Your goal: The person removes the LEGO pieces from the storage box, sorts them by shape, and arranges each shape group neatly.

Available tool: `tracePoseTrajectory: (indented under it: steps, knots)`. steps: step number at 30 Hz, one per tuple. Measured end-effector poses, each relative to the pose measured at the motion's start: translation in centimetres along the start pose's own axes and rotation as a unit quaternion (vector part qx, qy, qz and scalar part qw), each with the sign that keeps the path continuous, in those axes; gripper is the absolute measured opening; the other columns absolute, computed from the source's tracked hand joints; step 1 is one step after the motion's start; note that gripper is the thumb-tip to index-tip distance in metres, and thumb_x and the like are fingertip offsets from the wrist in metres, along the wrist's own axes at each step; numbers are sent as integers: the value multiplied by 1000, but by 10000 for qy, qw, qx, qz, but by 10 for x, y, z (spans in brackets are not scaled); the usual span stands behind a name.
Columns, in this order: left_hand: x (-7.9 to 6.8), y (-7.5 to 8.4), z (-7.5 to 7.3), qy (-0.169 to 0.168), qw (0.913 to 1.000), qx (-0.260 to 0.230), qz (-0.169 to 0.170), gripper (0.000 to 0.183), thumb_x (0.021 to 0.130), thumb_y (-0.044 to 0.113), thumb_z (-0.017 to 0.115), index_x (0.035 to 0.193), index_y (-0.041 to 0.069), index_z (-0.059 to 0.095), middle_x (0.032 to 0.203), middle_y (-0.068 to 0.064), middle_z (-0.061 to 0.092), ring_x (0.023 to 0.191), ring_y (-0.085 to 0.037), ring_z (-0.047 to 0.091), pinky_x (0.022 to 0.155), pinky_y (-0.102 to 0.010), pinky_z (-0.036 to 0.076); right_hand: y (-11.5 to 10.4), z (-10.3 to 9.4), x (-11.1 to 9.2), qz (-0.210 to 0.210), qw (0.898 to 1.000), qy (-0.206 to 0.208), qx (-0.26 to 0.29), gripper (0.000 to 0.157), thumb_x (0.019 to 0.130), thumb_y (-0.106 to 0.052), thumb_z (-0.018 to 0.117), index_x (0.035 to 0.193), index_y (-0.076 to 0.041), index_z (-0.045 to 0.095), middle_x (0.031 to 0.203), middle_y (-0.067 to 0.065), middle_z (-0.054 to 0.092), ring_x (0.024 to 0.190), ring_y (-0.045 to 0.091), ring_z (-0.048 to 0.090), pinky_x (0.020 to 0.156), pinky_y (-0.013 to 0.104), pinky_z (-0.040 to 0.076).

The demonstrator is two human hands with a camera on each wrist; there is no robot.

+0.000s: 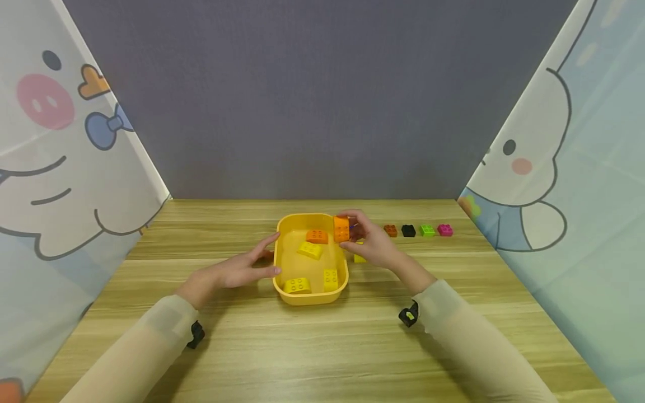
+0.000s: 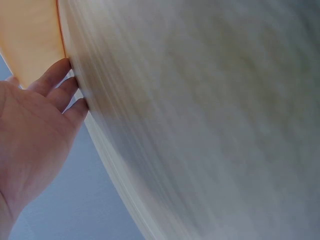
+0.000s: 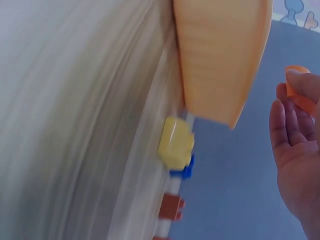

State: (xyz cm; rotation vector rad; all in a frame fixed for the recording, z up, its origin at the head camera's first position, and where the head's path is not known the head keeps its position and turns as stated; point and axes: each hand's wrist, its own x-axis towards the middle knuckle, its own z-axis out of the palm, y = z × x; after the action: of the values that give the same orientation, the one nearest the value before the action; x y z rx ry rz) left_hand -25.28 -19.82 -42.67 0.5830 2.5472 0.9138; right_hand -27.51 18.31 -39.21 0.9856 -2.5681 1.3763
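Note:
A yellow plastic bin (image 1: 309, 299) stands on the table between the hands. My left hand (image 1: 242, 268) touches its left side with fingers extended; fingertips (image 2: 62, 65) also meet the bin wall (image 2: 37, 42) in the left wrist view. Over the bin's far right rim, my right hand (image 1: 370, 240) pinches an orange toy building block (image 1: 341, 229) between thumb and fingers. In the right wrist view this block (image 3: 300, 97) is raised above the rim. Inside the bin lie an orange block (image 1: 317, 237) and yellow blocks (image 1: 309, 250), (image 1: 297, 286), (image 1: 330, 280).
Right of the bin, a yellow block (image 1: 359, 256) and a blue block (image 3: 186, 167) are partly hidden by the right hand in the head view. Farther right sit brown (image 1: 390, 230), black (image 1: 409, 230), green (image 1: 427, 230) and magenta (image 1: 445, 230) blocks. A grey panel (image 1: 312, 101) stands behind.

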Motion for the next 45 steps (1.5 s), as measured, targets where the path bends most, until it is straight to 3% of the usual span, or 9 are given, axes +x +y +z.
tracePoseTrajectory:
  steps: [9,13,23,27,33,39,45]
  knots:
    - [-2,1,-1,-44,9999,-94,7,98,105,68,61,176,42,-2,174,-22,39,163,-49,35,129,-78,22,18,-27,-18,346,9985,227,365,69,97,11,77,157,-8,48,129,23,60,99,26,73,87,23,61]
    - [-2,1,-1,-77,9998,-161,-4,98,105,68,61,176,42,-2,175,-21,38,163,-49,34,129,-78,22,26,-35,-25,490,9976,274,394,69,97,13,74,158,-6,47,129,25,58,101,29,74,86,20,61]
    - [-2,0,-1,-48,9999,-156,-12,97,105,68,61,176,44,-1,175,-21,38,163,-49,34,129,-78,22,43,-47,-38,960,9948,320,56,64,101,-1,78,159,-14,52,132,22,65,104,29,72,86,20,61]
    - [-2,0,-1,-45,9999,-160,-13,98,105,68,62,176,44,-1,175,-21,38,163,-49,33,129,-77,22,46,-51,-42,923,9950,305,-231,63,101,-7,80,159,-14,55,130,22,68,103,27,69,84,22,58]
    - [-1,0,-1,-58,9999,-155,-5,97,105,68,61,176,44,-1,175,-20,38,163,-49,34,129,-78,22,53,-54,-45,1306,9906,107,-384,63,100,-8,81,159,-13,57,134,23,68,101,27,71,86,29,61]
    - [-1,0,-1,-65,9999,-146,-29,98,105,69,62,176,45,-2,175,-20,38,164,-49,33,129,-78,21,61,-55,-47,1830,9806,-325,-624,67,101,-11,80,163,-12,53,140,24,64,112,34,74,92,44,64]
    - [0,1,-1,-64,9999,-123,-36,97,105,69,60,176,44,-1,175,-21,38,163,-49,33,129,-78,22,71,-55,-46,1979,9743,-795,-722,67,101,-19,81,161,-9,53,133,23,64,111,34,71,81,37,62]
